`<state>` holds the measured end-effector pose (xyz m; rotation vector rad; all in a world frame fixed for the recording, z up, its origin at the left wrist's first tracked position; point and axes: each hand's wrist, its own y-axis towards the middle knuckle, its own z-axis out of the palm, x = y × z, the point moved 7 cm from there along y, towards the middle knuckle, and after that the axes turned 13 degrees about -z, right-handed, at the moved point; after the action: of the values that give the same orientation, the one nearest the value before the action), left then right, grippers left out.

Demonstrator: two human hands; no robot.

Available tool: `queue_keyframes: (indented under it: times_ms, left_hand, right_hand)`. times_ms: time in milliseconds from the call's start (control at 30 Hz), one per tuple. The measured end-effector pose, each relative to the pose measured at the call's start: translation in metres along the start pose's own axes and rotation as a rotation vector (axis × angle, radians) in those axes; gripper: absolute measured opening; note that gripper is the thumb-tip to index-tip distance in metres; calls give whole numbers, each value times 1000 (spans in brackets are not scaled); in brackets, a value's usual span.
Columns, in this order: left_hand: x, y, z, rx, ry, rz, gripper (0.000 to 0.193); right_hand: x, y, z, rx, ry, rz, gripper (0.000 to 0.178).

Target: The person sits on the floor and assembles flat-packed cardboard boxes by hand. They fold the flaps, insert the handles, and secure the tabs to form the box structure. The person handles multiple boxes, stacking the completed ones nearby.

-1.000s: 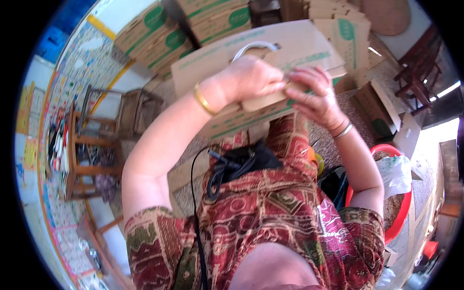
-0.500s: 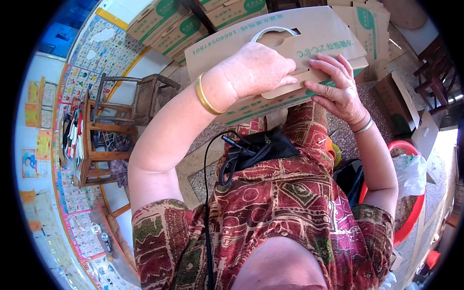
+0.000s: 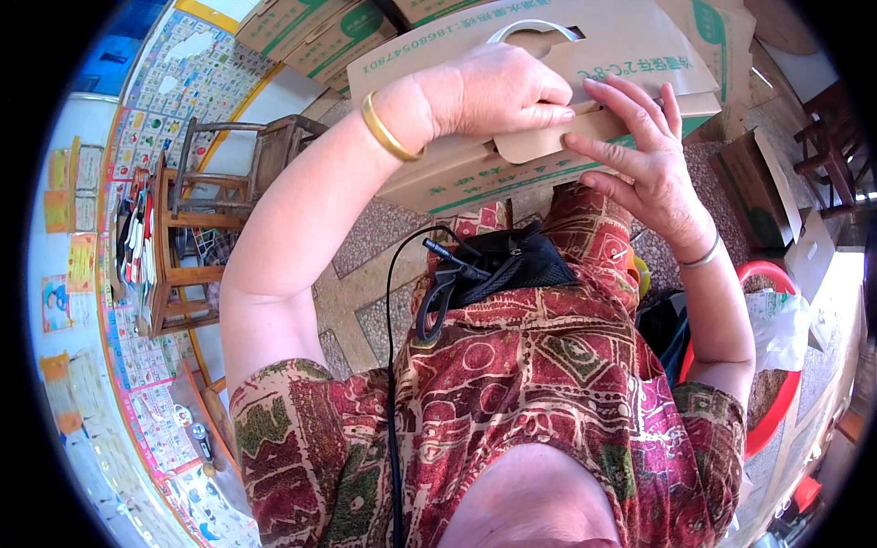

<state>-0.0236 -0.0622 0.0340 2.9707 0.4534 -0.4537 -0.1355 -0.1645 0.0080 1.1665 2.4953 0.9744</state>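
Observation:
A brown cardboard carton (image 3: pixel 639 55) with green print stands before me, tilted, its lid panel folded over the top. A white carry handle (image 3: pixel 534 27) arches over a cut-out in the lid. A rounded tab (image 3: pixel 534 144) hangs over the near side. My left hand (image 3: pixel 502 91), with a gold bangle at the wrist, is closed, fingers curled and thumb pressed at the lid edge just above the tab. My right hand (image 3: pixel 653 164) has its fingers spread, with fingertips touching the lid beside the tab. The left fingertips are partly hidden.
More cartons (image 3: pixel 320 41) are stacked beyond at the far left. At left stand a wooden chair (image 3: pixel 265 164) and a wooden rack (image 3: pixel 196 271). An opened carton (image 3: pixel 754 187) and a red basin (image 3: pixel 786 402) holding a plastic bag lie at right. A black pouch with a cable (image 3: pixel 512 269) rests on my lap.
The carton and both hands have shifted slightly to the right in view. My right fingers are spread wider. The left hand stays closed at the lid edge.

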Motion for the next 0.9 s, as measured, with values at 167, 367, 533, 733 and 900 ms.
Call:
queue_keyframes:
  times_ms: [167, 367, 533, 733, 900]
  left_hand:
    - [-2, 6, 3, 64, -19, 1, 30]
    - [0, 15, 1, 81, -24, 1, 24]
    - [-1, 14, 0, 75, -15, -20, 21]
    - [-8, 14, -3, 40, 23, 16, 23]
    - [-8, 17, 3, 62, 10, 6, 27]
  right_hand:
    - [-2, -2, 4, -37, -7, 19, 38]
    - [13, 3, 13, -234, -131, -37, 45]
    - [19, 18, 15, -238, -87, -208, 35]
    - [14, 20, 13, -253, 18, -312, 32]
    - [11, 12, 15, -239, 19, -307, 33]
